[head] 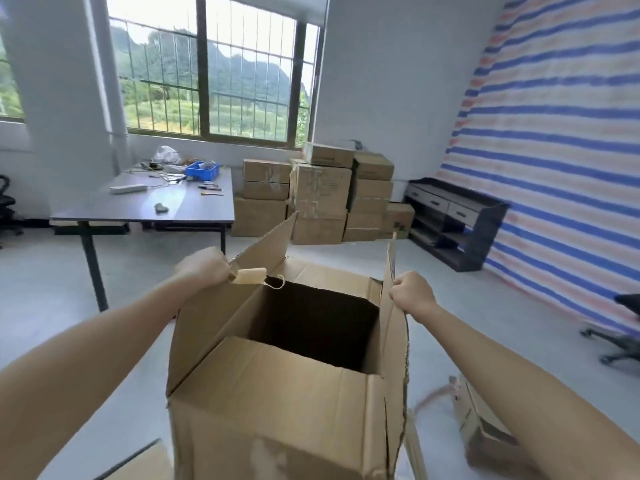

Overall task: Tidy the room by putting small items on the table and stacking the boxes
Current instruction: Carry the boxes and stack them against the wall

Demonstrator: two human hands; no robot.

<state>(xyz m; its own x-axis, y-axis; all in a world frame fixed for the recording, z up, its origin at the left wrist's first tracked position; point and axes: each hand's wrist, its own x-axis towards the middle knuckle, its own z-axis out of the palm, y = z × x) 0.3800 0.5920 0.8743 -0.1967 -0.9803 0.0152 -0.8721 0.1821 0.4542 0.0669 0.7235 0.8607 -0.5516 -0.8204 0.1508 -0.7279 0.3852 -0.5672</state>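
Note:
A large open cardboard box (277,403) fills the lower middle of the head view, its inside dark and seemingly bare. My left hand (204,266) grips the left flap by its edge, beside a curl of loose tape. My right hand (412,294) grips the upright right flap. Both arms reach forward around the box. Behind it, a stack of several cardboard boxes (322,195) stands against the far wall under the window. The dark table (194,206) at left carries a blue bin (202,169), a white power strip (128,188), pens and other small items.
A low dark shelf unit (453,220) stands against the striped tarp wall at right. Office chair parts show at the right edge (620,337) and far left (7,209). Flattened cardboard pieces (481,427) lie on the floor at lower right, another at the lower left.

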